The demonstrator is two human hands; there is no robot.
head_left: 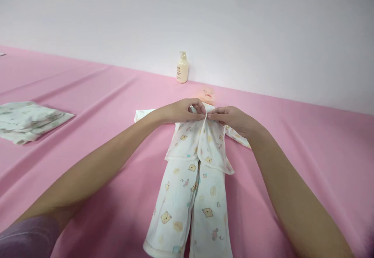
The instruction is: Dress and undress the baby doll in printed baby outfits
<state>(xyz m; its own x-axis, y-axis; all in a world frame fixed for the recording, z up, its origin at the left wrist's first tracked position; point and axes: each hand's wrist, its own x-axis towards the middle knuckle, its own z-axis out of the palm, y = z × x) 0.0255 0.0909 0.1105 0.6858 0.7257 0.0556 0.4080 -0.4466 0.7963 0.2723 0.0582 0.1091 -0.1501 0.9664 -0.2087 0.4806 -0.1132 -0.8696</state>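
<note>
A baby doll [207,93] lies on its back, dressed in a white baby shirt [187,139] and matching trousers [175,207] printed with small bears. My left hand [189,109] pinches the shirt's front edge just below the doll's chin. Close against it, my right hand [229,117] pinches the other front edge, and the two edges meet between my fingertips. Lower down, the shirt front hangs slightly apart over the trousers. Any fastener at my fingertips is too small to make out. The sleeves stretch out to both sides, partly behind my hands.
A cream pump bottle [182,69] stands beyond the doll's head, near the white wall [187,16]. Folded printed clothing [29,120] lies at the left. Pink cloth [111,203] with long creases covers the surface.
</note>
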